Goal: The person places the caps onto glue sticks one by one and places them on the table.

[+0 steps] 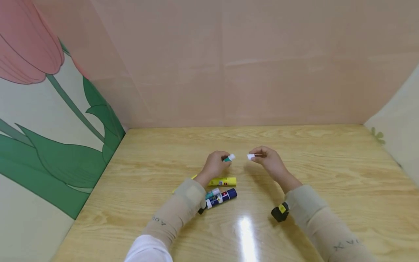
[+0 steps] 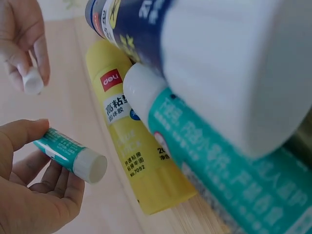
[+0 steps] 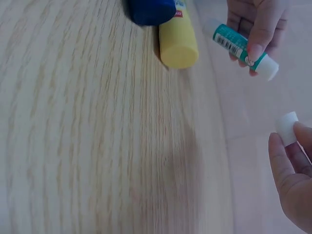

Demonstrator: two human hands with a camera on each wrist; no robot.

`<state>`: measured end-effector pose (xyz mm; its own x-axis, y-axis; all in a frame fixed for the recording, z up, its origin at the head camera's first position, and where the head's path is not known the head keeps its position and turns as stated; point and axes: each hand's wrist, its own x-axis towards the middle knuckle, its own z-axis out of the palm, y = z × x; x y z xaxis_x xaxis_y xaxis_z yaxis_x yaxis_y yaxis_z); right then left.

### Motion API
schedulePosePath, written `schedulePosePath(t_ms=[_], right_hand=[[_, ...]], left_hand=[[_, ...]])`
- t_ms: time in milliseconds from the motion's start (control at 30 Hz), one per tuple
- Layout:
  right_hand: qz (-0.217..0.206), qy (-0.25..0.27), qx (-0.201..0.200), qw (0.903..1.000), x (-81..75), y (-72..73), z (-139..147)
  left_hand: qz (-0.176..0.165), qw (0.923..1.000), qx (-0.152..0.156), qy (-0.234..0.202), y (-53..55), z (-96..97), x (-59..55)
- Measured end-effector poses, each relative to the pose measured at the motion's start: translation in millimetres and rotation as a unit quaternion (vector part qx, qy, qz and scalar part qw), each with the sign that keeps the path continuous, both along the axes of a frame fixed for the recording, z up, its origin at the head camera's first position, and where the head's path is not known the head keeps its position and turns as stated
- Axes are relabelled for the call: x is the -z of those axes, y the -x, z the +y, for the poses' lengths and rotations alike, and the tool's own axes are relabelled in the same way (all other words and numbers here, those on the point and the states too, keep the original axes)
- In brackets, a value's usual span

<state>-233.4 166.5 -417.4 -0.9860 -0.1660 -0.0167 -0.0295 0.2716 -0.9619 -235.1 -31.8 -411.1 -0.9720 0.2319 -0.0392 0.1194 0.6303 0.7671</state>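
Above the table my left hand (image 1: pixel 214 164) holds a small teal glue stick (image 2: pixel 63 148) between thumb and fingers. One white end (image 3: pixel 267 68) of the stick points toward my right hand (image 1: pixel 267 160). That hand pinches a small white cap (image 3: pixel 287 126) between thumb and fingertips. A short gap separates the cap from the stick. Under and beside my left forearm lie a yellow glue stick (image 1: pixel 226 181), a navy and white glue stick (image 1: pixel 222 197) and another teal glue stick (image 1: pixel 212 193). The forearm hides part of this group.
The wooden table (image 1: pixel 311 163) meets a pinkish backdrop (image 1: pixel 222 72) at its far edge. A panel with painted tulip leaves (image 1: pixel 62 160) stands along the left side. A black wrist camera (image 1: pixel 280 212) hangs below the right forearm, close to the tabletop.
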Motion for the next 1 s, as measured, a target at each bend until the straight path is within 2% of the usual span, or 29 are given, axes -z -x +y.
schedulePosePath(t_ms=[200,400,533,1000], right_hand=[[-0.020,0.045,-0.005,0.9988,1.5,-3.6,-3],[-0.022,0.081,-0.012,0.9964,3.3,-5.2,-4],[-0.030,0.089,-0.019,0.9954,4.6,-5.4,-5],[-0.037,0.097,-0.030,0.9941,2.8,-7.9,-10]], left_hand=[[-0.010,0.9999,0.004,0.007,-4.8,2.3,0.4],[-0.009,0.9999,0.005,0.013,-7.0,5.1,0.0],[-0.005,0.9997,0.010,0.021,-8.5,7.2,-1.2],[-0.017,0.9997,0.011,0.011,-12.9,9.0,-3.9]])
